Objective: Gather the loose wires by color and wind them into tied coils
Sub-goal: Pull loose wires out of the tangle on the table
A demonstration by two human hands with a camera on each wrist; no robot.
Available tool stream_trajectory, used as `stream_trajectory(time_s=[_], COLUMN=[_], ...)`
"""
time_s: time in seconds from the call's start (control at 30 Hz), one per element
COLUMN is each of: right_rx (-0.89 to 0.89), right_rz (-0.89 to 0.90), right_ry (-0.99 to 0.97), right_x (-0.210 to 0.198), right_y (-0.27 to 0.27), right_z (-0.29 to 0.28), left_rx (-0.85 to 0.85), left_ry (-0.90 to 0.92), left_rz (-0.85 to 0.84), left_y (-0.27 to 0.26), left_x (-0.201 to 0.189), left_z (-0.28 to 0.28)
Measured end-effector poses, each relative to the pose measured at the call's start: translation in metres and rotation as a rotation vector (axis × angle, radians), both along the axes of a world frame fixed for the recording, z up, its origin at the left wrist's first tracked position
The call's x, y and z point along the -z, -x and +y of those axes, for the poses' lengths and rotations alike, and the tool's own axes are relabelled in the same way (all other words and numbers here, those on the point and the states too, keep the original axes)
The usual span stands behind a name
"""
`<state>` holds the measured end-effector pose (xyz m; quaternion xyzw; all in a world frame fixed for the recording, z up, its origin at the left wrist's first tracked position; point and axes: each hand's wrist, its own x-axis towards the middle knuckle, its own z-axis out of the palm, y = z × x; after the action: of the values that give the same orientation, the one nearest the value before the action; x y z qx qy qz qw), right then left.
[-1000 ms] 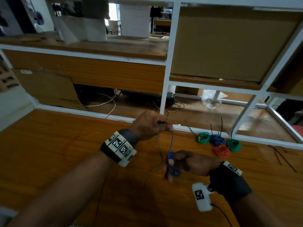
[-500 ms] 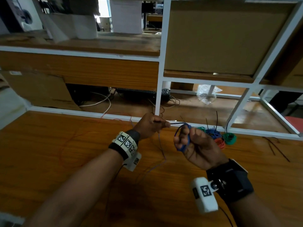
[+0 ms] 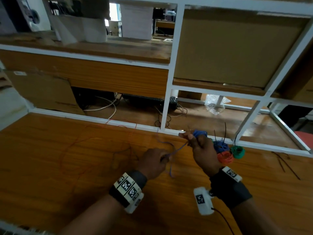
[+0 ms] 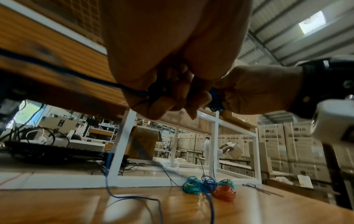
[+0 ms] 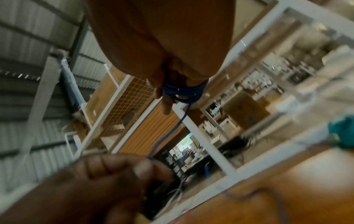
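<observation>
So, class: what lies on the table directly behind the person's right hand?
Behind the right hand lie finished coils: a blue coil, an orange coil and a green coil. The hand covers part of the blue coil.

wooden table [image 3: 50,167] | white shelf frame [image 3: 171,82] | stacked cartons [image 4: 298,148]

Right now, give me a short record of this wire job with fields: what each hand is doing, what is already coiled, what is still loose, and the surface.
left hand: left hand pinches the free end of the blue wire
right hand: right hand holds blue loops wound round its fingers
wire between hands: runs straight from one hand to the other
finished coils: teal coil, blue coil, orange coil, green coil, grouped by the white frame
still loose: thin red wire lying in a wide loop
surface: wooden table
</observation>
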<state>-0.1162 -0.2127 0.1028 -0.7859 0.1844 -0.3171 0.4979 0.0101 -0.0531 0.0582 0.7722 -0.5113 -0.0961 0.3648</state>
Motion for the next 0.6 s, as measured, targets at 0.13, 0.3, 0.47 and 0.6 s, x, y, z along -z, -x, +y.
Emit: stream_trajectory(time_s=[0.13, 0.3, 0.47, 0.6], right_rx=[-0.238, -0.278, 0.201, -0.008], right_rz=[-0.413, -0.638, -0.267, 0.420], right_ry=[-1.079, -1.199, -0.134, 0.436], right_x=[-0.040, -0.065, -0.011, 0.021], right_y=[-0.005, -0.022, -0.036, -0.027], right_z=[0.005, 0.014, -0.012, -0.018], left_rx=[0.003, 0.092, 0.097, 0.112], left_ry=[-0.088, 0.003, 0.070, 0.017], left_rz=[-0.022, 0.215, 0.002, -0.081], left_y=[-0.007, 0.013, 0.008, -0.007], left_x=[0.008, -0.005, -0.011, -0.025], left_z=[0.003, -0.004, -0.004, 0.000])
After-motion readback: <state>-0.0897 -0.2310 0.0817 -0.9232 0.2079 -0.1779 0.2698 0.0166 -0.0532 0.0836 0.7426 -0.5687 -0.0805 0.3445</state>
